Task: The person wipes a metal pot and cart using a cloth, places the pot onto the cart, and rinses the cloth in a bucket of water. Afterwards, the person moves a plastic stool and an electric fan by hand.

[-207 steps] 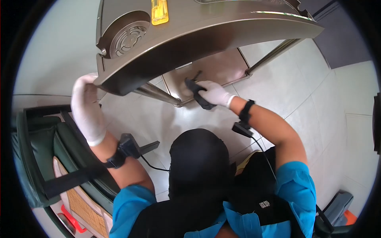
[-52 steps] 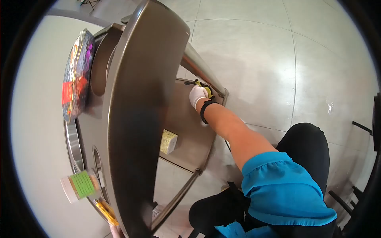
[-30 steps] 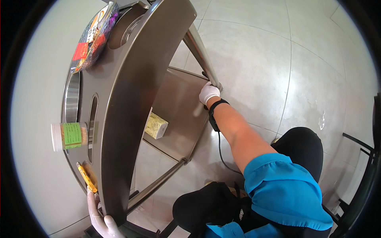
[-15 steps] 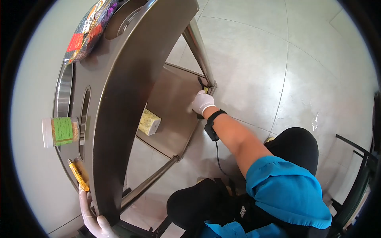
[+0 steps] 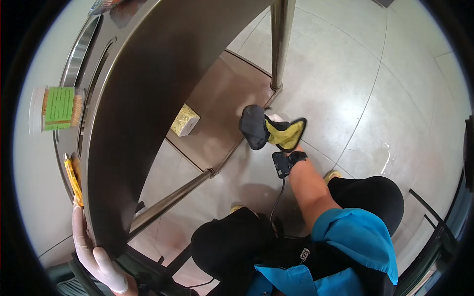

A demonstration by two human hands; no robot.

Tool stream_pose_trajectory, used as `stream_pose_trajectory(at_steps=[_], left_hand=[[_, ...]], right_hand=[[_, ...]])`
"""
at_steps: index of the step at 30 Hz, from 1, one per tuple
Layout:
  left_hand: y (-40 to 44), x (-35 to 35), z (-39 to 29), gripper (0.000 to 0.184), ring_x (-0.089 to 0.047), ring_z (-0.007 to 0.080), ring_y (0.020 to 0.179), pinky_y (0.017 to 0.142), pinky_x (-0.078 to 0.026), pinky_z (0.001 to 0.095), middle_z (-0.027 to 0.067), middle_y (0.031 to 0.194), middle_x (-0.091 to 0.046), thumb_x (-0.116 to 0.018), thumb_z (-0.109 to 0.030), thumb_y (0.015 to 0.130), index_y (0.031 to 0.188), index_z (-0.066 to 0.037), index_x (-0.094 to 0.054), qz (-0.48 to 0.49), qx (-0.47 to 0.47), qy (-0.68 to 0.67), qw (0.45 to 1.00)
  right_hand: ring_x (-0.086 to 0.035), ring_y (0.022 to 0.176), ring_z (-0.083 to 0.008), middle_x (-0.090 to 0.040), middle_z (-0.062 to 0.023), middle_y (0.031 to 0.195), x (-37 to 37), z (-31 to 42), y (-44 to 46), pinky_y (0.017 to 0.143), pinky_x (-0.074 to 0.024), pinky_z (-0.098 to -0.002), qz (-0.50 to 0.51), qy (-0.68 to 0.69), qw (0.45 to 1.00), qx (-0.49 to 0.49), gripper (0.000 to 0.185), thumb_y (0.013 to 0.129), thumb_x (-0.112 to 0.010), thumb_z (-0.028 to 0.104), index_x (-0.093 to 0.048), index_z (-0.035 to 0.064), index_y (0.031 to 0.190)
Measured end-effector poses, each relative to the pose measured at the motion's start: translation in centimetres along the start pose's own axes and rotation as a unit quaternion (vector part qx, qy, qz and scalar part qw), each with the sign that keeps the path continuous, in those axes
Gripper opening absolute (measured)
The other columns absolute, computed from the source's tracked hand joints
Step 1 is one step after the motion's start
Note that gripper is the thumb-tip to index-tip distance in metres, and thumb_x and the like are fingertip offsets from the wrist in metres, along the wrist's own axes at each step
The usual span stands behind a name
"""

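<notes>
My right hand (image 5: 275, 119), in a white glove, is closed on a cloth (image 5: 287, 134) with a dark grey side and a yellow-green side. The cloth covers most of the hand and hangs at the near edge of the table's lower shelf (image 5: 237, 89). With my gloved left hand (image 5: 96, 261) I grip the near corner of the dark table (image 5: 148, 64), thumb against its side and fingers along the top. Just past those fingertips lies a yellow utility knife (image 5: 74, 181) on the tabletop.
A tub of toothpicks (image 5: 61, 109) with a green label stands on the tabletop, near slotted openings. On the lower shelf sits a yellow patterned tissue pack (image 5: 184, 121). Metal table legs (image 5: 282, 44) rise from the shelf corners. A dark chair frame (image 5: 429, 212) is at right.
My right hand has drawn back from the shelf's far corner toward me, and the cloth now shows in it. My left hand stays on the table corner. The view has shifted.
</notes>
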State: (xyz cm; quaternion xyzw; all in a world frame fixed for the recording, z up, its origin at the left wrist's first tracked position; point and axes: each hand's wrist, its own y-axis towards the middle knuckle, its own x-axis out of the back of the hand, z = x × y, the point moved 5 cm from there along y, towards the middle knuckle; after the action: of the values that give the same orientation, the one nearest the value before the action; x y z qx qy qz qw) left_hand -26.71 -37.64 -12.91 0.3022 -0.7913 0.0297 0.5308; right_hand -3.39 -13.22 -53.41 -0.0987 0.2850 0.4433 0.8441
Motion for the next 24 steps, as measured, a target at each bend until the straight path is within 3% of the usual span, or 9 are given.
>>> stream_pose_trajectory(at_steps=[1, 3, 5, 10, 12, 15, 19, 22, 24], left_hand=[[0.1, 0.1, 0.0, 0.066, -0.045, 0.0303, 0.126, 0.108, -0.031, 0.0384, 0.0226, 0.135, -0.047, -0.034, -0.043, 0.095, 0.134, 0.01, -0.04, -0.001, 0.003, 0.0, 1.0], [0.3, 0.2, 0.2, 0.065, -0.045, 0.0309, 0.125, 0.108, -0.031, 0.0392, 0.023, 0.134, -0.048, -0.034, -0.042, 0.094, 0.133, 0.009, -0.042, 0.024, -0.016, 0.012, 1.0], [0.4, 0.1, 0.4, 0.064, -0.045, 0.0311, 0.125, 0.108, -0.031, 0.0396, 0.0232, 0.133, -0.048, -0.034, -0.041, 0.094, 0.133, 0.01, -0.043, 0.018, -0.015, 0.017, 1.0], [0.4, 0.3, 0.4, 0.071, -0.046, 0.0338, 0.126, 0.108, -0.033, 0.0434, 0.0233, 0.134, -0.048, -0.04, -0.054, 0.092, 0.132, 0.005, -0.045, 0.019, -0.02, 0.038, 0.999], [0.2, 0.3, 0.2, 0.061, -0.048, 0.0306, 0.123, 0.107, -0.032, 0.0386, 0.0214, 0.133, -0.049, -0.033, -0.039, 0.095, 0.132, 0.008, -0.045, 0.013, -0.052, 0.053, 0.997], [-0.4, 0.3, 1.1, 0.06, -0.048, 0.0301, 0.124, 0.107, -0.033, 0.0377, 0.0207, 0.133, -0.05, -0.032, -0.038, 0.095, 0.132, 0.007, -0.045, 0.002, -0.02, 0.019, 1.0], [0.0, 0.2, 0.8, 0.06, -0.048, 0.0301, 0.123, 0.106, -0.033, 0.0377, 0.0214, 0.132, -0.051, -0.032, -0.038, 0.096, 0.133, 0.008, -0.043, 0.003, -0.02, 0.009, 1.0], [-0.1, 0.5, 1.3, 0.062, -0.05, 0.0298, 0.122, 0.105, -0.036, 0.0372, 0.0217, 0.131, -0.051, -0.034, -0.04, 0.095, 0.133, 0.008, -0.042, 0.005, -0.019, 0.018, 1.0], [0.1, 0.3, 1.4, 0.062, -0.051, 0.0297, 0.121, 0.104, -0.037, 0.037, 0.0219, 0.13, -0.051, -0.035, -0.041, 0.095, 0.133, 0.008, -0.042, 0.008, -0.016, 0.003, 1.0]], right_hand=[[-0.053, 0.114, -0.0198, -0.056, -0.0098, 0.123, 0.8, -0.7, 0.6, 0.103, -0.0359, -0.0321, 0.002, -0.001, 1.0, -0.002, 0.047, 0.096, -0.044, 0.033, -0.045, 0.0003, 0.13], [-0.054, 0.112, -0.0196, -0.057, -0.0101, 0.123, 2.8, -3.6, 2.9, 0.102, -0.0359, -0.0304, -0.045, 0.285, 0.954, -0.075, 0.045, 0.095, -0.041, 0.026, -0.046, -0.0013, 0.13], [-0.056, 0.108, -0.0176, -0.059, -0.0085, 0.12, -0.9, 2.9, 3.1, 0.098, -0.0399, -0.0273, -0.07, 0.282, 0.952, -0.1, 0.04, 0.094, -0.041, 0.017, -0.048, -0.0025, 0.128], [-0.057, 0.104, -0.0139, -0.062, -0.0082, 0.114, 0.6, 6.0, 4.9, 0.092, -0.043, -0.0236, -0.159, -0.024, 0.981, -0.112, 0.036, 0.092, -0.05, 0.014, -0.053, -0.0051, 0.122], [-0.058, 0.104, -0.017, -0.063, -0.0101, 0.113, 0.0, 9.1, 7.0, 0.092, -0.0435, -0.0259, -0.204, -0.226, 0.952, -0.043, 0.036, 0.093, -0.05, 0.016, -0.054, -0.0038, 0.122], [-0.058, 0.108, -0.0291, -0.062, -0.0171, 0.117, -1.4, 10.1, 11.2, 0.093, -0.0448, -0.0343, -0.249, -0.552, 0.794, 0.059, 0.035, 0.092, -0.047, 0.019, -0.057, 0.0014, 0.121], [-0.062, 0.096, -0.0318, -0.063, -0.0157, 0.104, 1.3, 3.8, 16.2, 0.083, -0.0483, -0.043, -0.095, -0.836, 0.54, -0.012, 0.034, 0.088, -0.048, 0.016, -0.051, 0.0062, 0.12], [-0.063, 0.094, -0.0295, -0.062, -0.0158, 0.101, 5.6, -0.1, 14.1, 0.08, -0.0478, -0.0449, -0.021, -0.899, 0.416, -0.132, 0.034, 0.085, -0.051, 0.015, -0.049, 0.006, 0.118], [-0.065, 0.088, -0.0276, -0.064, -0.0138, 0.097, 5.8, -0.3, 13.8, 0.076, -0.048, -0.0409, -0.032, -0.886, 0.445, -0.125, 0.026, 0.084, -0.052, 0.017, -0.053, 0.0049, 0.107]])
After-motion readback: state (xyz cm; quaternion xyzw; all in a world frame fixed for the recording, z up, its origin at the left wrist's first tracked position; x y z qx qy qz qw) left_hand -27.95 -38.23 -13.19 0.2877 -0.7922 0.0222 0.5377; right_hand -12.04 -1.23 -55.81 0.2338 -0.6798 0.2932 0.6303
